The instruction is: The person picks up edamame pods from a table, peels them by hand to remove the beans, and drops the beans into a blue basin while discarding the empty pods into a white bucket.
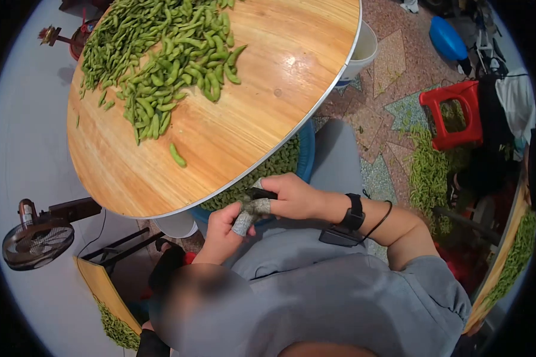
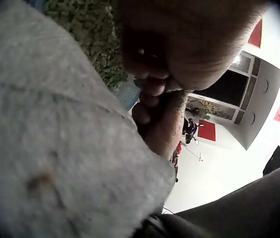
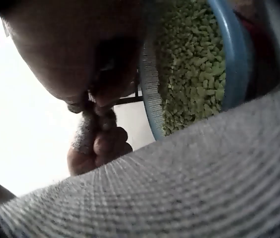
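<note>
Both hands meet over the near rim of a blue basin (image 1: 307, 156) of shelled green beans (image 3: 194, 74), below the table edge. My right hand (image 1: 292, 196) grips a small black object (image 1: 261, 193), mostly covered by its fingers; I cannot tell its kind. Grey wrapping covers some digits on each hand. My left hand (image 1: 220, 232) has curled fingers, and its wrapped digit (image 3: 84, 133) reaches up to the right fingertips. What lies between the left fingertips is hidden. In the left wrist view, the fingers of both hands overlap in shadow.
A round wooden table (image 1: 238, 131) holds a heap of green soybean pods (image 1: 161, 65), with one loose pod (image 1: 177, 155) near the front. White buckets (image 1: 363, 47) stand beneath its edge. A red stool (image 1: 452, 116) and scattered pods (image 1: 429, 172) are at right, a fan (image 1: 39, 238) at left.
</note>
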Motion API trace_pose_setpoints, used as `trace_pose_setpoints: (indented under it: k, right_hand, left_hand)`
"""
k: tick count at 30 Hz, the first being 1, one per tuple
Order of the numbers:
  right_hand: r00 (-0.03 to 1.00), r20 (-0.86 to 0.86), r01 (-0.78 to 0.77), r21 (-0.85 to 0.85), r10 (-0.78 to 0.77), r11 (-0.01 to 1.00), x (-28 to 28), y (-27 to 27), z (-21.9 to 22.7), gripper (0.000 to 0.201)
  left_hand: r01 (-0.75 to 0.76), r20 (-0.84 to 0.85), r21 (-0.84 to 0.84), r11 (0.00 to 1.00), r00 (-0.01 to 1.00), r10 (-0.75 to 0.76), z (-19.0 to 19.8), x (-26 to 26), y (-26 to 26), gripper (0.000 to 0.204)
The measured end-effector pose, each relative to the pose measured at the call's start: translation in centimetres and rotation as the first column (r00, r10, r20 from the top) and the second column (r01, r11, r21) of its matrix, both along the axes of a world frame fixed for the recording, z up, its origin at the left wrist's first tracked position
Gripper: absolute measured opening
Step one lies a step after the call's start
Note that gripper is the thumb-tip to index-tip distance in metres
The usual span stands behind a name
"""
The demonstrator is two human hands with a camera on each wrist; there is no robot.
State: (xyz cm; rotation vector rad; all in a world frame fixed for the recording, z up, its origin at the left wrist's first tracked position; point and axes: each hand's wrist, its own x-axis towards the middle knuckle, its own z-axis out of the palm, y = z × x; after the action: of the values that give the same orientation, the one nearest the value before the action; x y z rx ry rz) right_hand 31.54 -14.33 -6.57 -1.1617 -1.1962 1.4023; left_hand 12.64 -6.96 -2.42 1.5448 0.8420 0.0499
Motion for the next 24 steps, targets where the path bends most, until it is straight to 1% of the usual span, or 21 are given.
trace_pose_setpoints:
  k: [1, 2, 4, 5, 6, 7, 8, 9, 10, 11, 12, 13, 14, 15, 16, 17, 18, 20, 21, 22, 24]
  right_hand:
    - [0.975, -0.222, -0.053, -0.166, 0.015, 0.985, 0.1, -0.1, 0.1, 0.022]
    - [0.971, -0.238, -0.05, -0.174, 0.007, 0.983, 0.1, -0.3, -0.1, 0.022]
    - [0.849, -0.528, -0.173, -0.315, -0.021, 0.933, 0.6, -0.4, -0.7, 0.018]
    - [0.811, -0.582, -0.184, -0.346, -0.057, 0.92, 0.6, -0.5, -1.2, 0.017]
    - [0.81, -0.584, -0.197, -0.346, -0.047, 0.917, 0.7, -0.6, -1.1, 0.017]
    - [0.888, -0.457, -0.111, -0.33, -0.056, 0.937, 0.8, -0.4, -1.0, 0.019]
    - [0.944, -0.321, -0.03, -0.298, -0.07, 0.954, 0.9, -0.3, -1.0, 0.02]
    - [0.98, 0.161, 0.11, 0.028, -0.113, 0.993, 0.8, -0.4, -2.3, 0.018]
    - [0.982, 0.159, 0.094, 0.03, -0.097, 0.995, 1.0, -0.5, -2.6, 0.018]
    - [0.913, 0.365, 0.118, 0.198, -0.185, 0.973, 1.2, -0.6, -2.9, 0.018]
    - [0.794, 0.531, 0.101, 0.366, -0.297, 0.925, 1.4, -0.7, -2.8, 0.018]
    - [0.8, 0.534, 0.094, 0.339, -0.274, 0.936, 1.5, -0.9, -2.3, 0.015]
    - [0.799, 0.539, 0.077, 0.348, -0.267, 0.934, 1.4, -1.0, -1.4, 0.015]
    - [0.79, 0.557, 0.063, 0.342, -0.256, 0.937, 1.2, -1.0, 0.1, 0.015]
    - [0.779, 0.576, 0.048, 0.337, -0.246, 0.94, 1.1, -0.8, 1.8, 0.015]
    - [0.78, 0.57, 0.037, 0.371, -0.259, 0.928, 0.8, -0.3, 3.7, 0.014]
    - [0.775, 0.579, 0.019, 0.381, -0.255, 0.924, 0.3, 0.5, 4.7, 0.014]
    - [0.747, 0.575, 0.071, 0.428, -0.332, 0.901, -0.7, 2.7, 6.3, 0.014]
    - [0.722, 0.587, 0.066, 0.47, -0.368, 0.88, -1.3, 4.2, 6.4, 0.015]
    - [0.717, 0.594, 0.048, 0.481, -0.365, 0.876, -2.0, 5.7, 6.7, 0.015]
    - [0.629, 0.631, 0.102, 0.512, -0.453, 0.853, -3.6, 8.5, 7.3, 0.021]
  left_hand:
    - [0.003, 0.061, -0.189, 0.982, 0.998, 0.009, 0.6, 0.5, 0.0, 0.011]
    - [0.005, 0.044, -0.198, 0.98, 0.999, 0.003, 1.2, 0.8, -0.1, 0.011]
    - [-0.002, 0.058, -0.338, 0.941, 0.998, 0.023, 1.9, 1.5, -0.1, 0.009]
    - [-0.011, 0.058, -0.339, 0.941, 0.998, 0.033, 1.6, 1.5, -0.2, 0.009]
    - [-0.052, 0.076, -0.328, 0.943, 0.994, 0.081, 1.0, 1.4, -0.4, 0.012]
    - [-0.093, 0.096, -0.317, 0.944, 0.987, 0.13, 0.5, 1.1, -0.5, 0.015]
    - [-0.11, 0.096, -0.316, 0.942, 0.985, 0.147, 0.3, 0.7, -0.6, 0.015]
    - [-0.132, 0.094, -0.249, 0.96, 0.983, 0.159, 0.2, 0.1, -0.9, 0.014]
    - [-0.152, 0.093, -0.179, 0.972, 0.981, 0.17, 0.0, -0.7, -1.0, 0.014]
    - [-0.145, 0.101, -0.107, 0.984, 0.983, 0.156, -0.3, -1.6, -1.1, 0.014]
    - [-0.162, 0.105, -0.102, 0.982, 0.979, 0.172, -0.6, -2.6, -1.2, 0.014]
    - [-0.189, 0.071, -0.033, 0.981, 0.979, 0.191, -0.7, -3.8, -1.2, 0.012]
    - [-0.212, 0.042, 0.038, 0.977, 0.977, 0.21, -0.7, -5.0, -1.1, 0.01]
    - [-0.237, 0.048, 0.109, 0.965, 0.971, 0.233, -0.3, -6.1, -0.9, 0.01]
    - [-0.312, 0.03, 0.21, 0.927, 0.949, 0.312, -0.9, -7.9, -0.7, 0.012]
    - [-0.336, -0.023, 0.333, 0.881, 0.931, 0.364, -1.0, -9.5, -0.3, 0.014]
    - [-0.348, -0.069, 0.453, 0.821, 0.904, 0.421, -1.0, -11.1, 0.2, 0.016]
    - [-0.272, -0.141, 0.716, 0.643, 0.845, 0.515, -1.3, -14.1, 1.5, 0.022]
    - [-0.162, -0.197, 0.826, 0.539, 0.814, 0.547, -2.5, -16.5, 2.5, 0.025]
    - [-0.126, -0.268, 0.839, 0.529, 0.751, 0.603, -2.3, -17.7, 2.9, 0.027]
    - [-0.032, -0.232, 0.938, 0.346, 0.685, 0.691, -1.4, -18.6, 3.3, 0.026]
